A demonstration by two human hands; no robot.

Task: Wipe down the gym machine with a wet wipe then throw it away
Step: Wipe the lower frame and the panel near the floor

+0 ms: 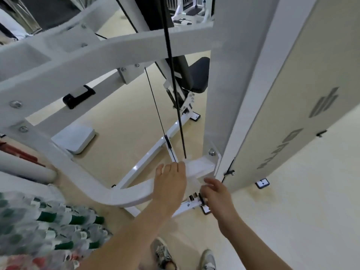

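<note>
The white gym machine (pixel 58 61) fills the view, with its low curved frame bar (pixel 134 195) running to the weight tower (pixel 224 94). A pale, blurred wet wipe (pixel 196 170) lies over the short cross bar beside the tower's base. My left hand (pixel 169 184) rests flat on the frame with straight fingers, its fingertips touching the wipe's left edge. My right hand (pixel 216 193) hovers just right of it, fingers curled at the wipe's near corner. How much of the wipe is under the hands is hidden.
Two black cables (pixel 175 90) run down to the cross bar just behind my left hand. A black padded seat (pixel 196 75) stands further back, and a grey foot plate (pixel 76 137) to the left. My shoes (pixel 208 260) stand on the beige floor (pixel 292 221).
</note>
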